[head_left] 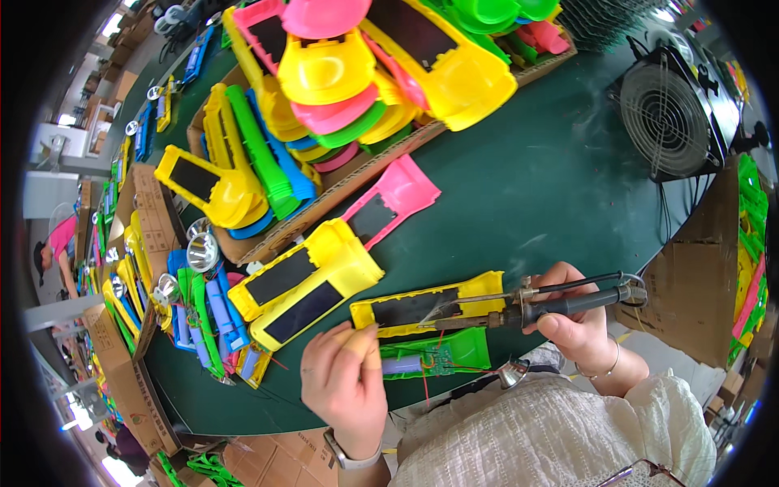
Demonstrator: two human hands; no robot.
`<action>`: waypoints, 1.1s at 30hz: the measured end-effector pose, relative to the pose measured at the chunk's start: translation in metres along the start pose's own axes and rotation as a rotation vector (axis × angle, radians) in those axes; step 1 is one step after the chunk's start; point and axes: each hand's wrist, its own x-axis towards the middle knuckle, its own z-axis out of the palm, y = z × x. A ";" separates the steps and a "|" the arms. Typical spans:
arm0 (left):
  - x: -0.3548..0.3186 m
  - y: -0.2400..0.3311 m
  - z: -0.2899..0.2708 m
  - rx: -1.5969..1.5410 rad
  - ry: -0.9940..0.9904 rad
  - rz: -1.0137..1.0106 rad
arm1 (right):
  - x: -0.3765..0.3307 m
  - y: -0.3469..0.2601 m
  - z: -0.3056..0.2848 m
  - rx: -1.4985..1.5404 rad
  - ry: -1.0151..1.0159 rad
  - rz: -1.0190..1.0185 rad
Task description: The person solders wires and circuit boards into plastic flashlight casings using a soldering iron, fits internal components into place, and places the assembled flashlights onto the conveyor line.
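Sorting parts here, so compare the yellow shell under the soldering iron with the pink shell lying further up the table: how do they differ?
The yellow shell lies held by the left hand, with the soldering iron in the right hand at it; the pink shell lies alone, untouched. Yellow lies crosswise; pink lies on a slant. Both are plastic with a dark rectangular panel, resting on the green table.

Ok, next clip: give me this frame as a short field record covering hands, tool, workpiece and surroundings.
setting: green worktable at an assembly line
left hand: left hand pinches the yellow shell half at its near end
right hand: right hand grips a soldering iron, tip over the dark panel of the shell
beneath: green shell half with a circuit board and red wires
nearby: two stacked yellow shells; pink shell; cardboard tray of coloured shells; fan
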 end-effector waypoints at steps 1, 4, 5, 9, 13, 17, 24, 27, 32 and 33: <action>0.000 -0.001 0.001 0.046 -0.022 0.036 | 0.001 0.001 0.004 -0.010 -0.012 0.006; 0.004 -0.004 0.006 0.051 -0.050 0.050 | 0.003 0.005 0.010 -0.026 -0.023 0.004; 0.005 -0.005 0.007 0.007 -0.057 0.036 | 0.005 0.004 0.011 -0.077 -0.012 -0.009; 0.021 -0.016 -0.012 -0.030 -0.301 0.114 | 0.010 0.003 0.012 -0.172 0.001 -0.010; 0.038 -0.019 -0.017 0.003 -0.528 0.246 | 0.014 -0.001 0.014 -0.232 -0.010 -0.025; 0.052 -0.012 -0.022 0.108 -0.650 0.308 | 0.014 -0.001 0.020 -0.349 -0.036 -0.047; 0.051 -0.007 -0.017 0.256 -0.687 0.337 | 0.015 0.003 0.026 -0.540 -0.080 -0.153; 0.049 -0.009 -0.015 0.237 -0.666 0.336 | 0.016 0.001 0.029 -0.596 -0.088 -0.185; 0.049 -0.009 -0.016 0.226 -0.668 0.330 | 0.017 0.003 0.030 -0.675 -0.091 -0.222; 0.049 -0.009 -0.016 0.229 -0.668 0.334 | 0.017 0.004 0.030 -0.686 -0.086 -0.225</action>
